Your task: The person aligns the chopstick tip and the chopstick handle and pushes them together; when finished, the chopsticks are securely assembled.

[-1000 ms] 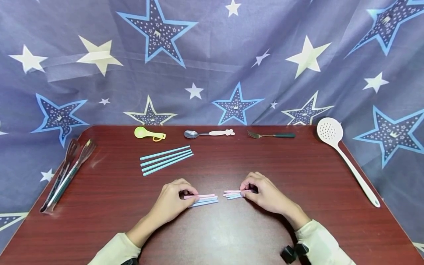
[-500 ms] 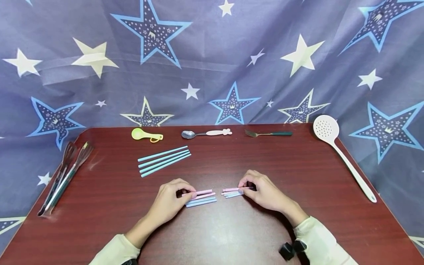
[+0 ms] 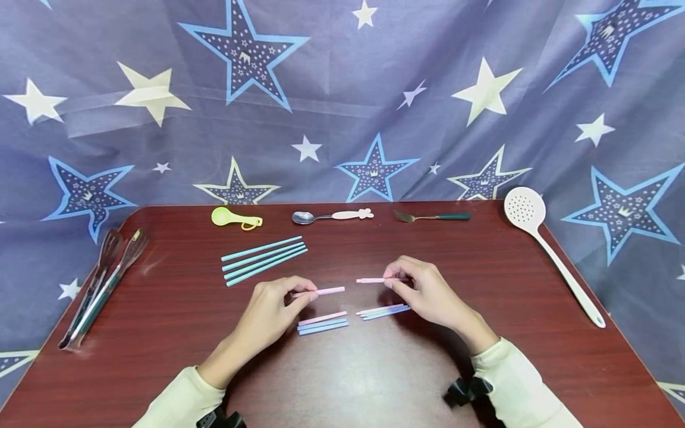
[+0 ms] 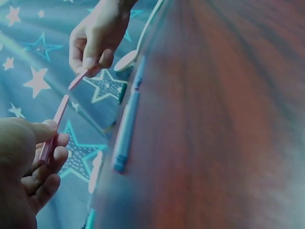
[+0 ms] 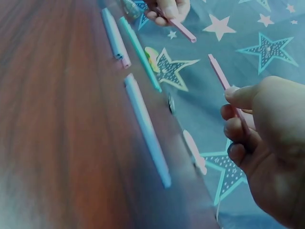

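Observation:
Between thumb and fingers, my left hand [image 3: 273, 312] pinches a pink chopstick section [image 3: 332, 290]; a hollow end shows on it [image 5: 192, 39] in the right wrist view. My right hand [image 3: 432, 297] pinches another pink chopstick section [image 3: 370, 280], whose tip steps down narrower [image 5: 211, 58]. Both sections are raised over the table, ends facing each other with a small gap. Below the left hand lie a pink section [image 3: 323, 318] and two blue sections [image 3: 323, 327]. Several pink and blue sections [image 3: 381, 311] lie bunched below the right hand.
Several teal chopsticks [image 3: 264, 261] lie at back left. Along the back edge are a yellow-green measuring spoon [image 3: 235, 217], a spoon [image 3: 332, 216] and a fork [image 3: 432, 217]. Tongs [image 3: 104, 288] lie at left, a white skimmer [image 3: 553, 255] at right, on the red-brown table [image 3: 342, 380].
Both hands have risen away from the two groups of sections, each carrying one pink section up and toward the back. The other sections stay on the table.

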Tool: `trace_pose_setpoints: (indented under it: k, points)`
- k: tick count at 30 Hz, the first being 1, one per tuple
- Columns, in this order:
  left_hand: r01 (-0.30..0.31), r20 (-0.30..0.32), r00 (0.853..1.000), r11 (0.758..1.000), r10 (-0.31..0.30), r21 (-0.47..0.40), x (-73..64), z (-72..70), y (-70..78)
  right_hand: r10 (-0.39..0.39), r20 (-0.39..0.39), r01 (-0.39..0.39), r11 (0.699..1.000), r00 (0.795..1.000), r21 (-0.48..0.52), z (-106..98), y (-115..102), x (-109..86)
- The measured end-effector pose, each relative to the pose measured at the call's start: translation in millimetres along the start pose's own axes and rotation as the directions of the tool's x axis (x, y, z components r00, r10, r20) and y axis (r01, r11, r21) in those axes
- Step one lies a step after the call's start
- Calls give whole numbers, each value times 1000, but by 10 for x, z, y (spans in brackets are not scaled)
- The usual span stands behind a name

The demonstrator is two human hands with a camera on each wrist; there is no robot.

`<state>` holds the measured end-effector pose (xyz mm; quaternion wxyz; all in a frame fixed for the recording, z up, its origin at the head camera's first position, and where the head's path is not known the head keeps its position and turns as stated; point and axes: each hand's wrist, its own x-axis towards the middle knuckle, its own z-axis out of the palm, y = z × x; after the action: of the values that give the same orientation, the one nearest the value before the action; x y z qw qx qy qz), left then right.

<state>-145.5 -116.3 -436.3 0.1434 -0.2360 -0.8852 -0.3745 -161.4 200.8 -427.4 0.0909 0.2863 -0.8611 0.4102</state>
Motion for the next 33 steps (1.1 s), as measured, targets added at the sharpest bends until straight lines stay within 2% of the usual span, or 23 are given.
trace_pose_setpoints:
  k: [7,14,20,33]
  points:
    - [-41,-41,998,999,41,4,89,-52,86,-27,-26,28,1000,999,12,42,-75,64]
    - [-57,-71,996,998,58,8,78,-75,73,-85,-38,85,996,996,5,91,-106,52]
    - [-64,-73,995,998,64,-6,69,-66,75,-122,-52,122,993,991,3,113,-119,55]
    - [-53,-51,997,998,51,-31,63,-60,81,-142,-61,142,990,988,-5,127,-120,58]
